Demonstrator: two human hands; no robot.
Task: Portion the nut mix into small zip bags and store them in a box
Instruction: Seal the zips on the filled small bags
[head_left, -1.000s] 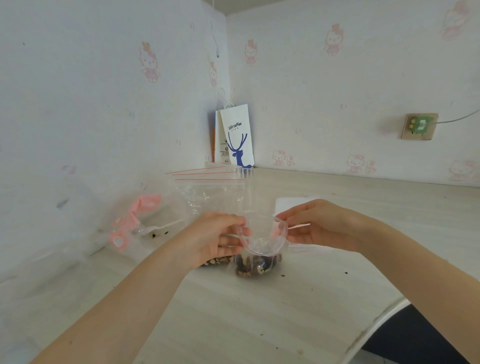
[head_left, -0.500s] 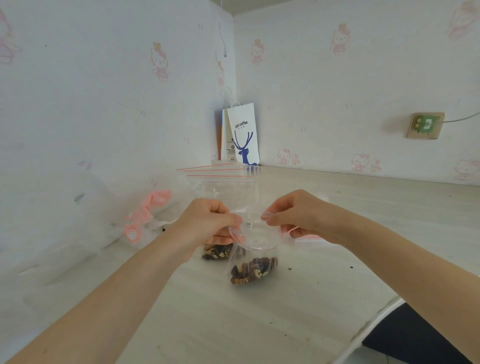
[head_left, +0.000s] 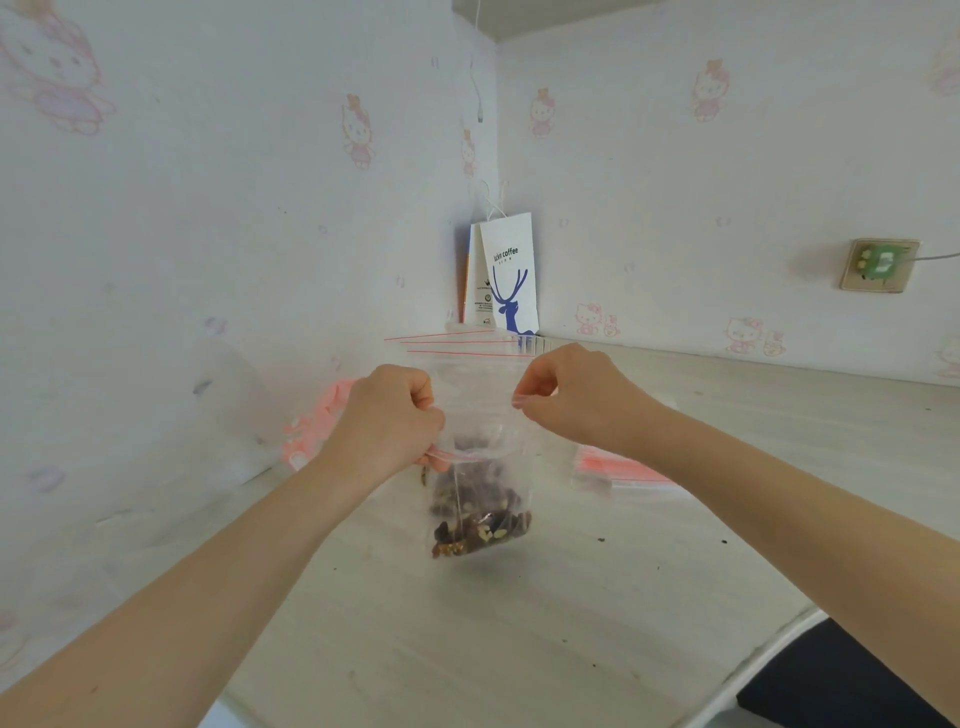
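Note:
A small clear zip bag (head_left: 480, 499) with a dark nut mix in its bottom hangs above the pale table (head_left: 467, 623). My left hand (head_left: 387, 421) pinches its left top edge with curled fingers. My right hand (head_left: 566, 397) pinches the right top corner. The bag's mouth is stretched between both hands. Behind it a larger clear bag (head_left: 467, 358) with red zip lines stands, partly hidden by my hands.
A stack of flat zip bags with red strips (head_left: 618, 467) lies to the right. Pink plastic pieces (head_left: 317, 415) lie by the left wall. A white paper coffee bag (head_left: 506, 280) stands in the corner. Crumbs dot the table.
Both hands have lifted the small bag off the table and pulled its top edge wide apart. The nut mix now hangs in the air.

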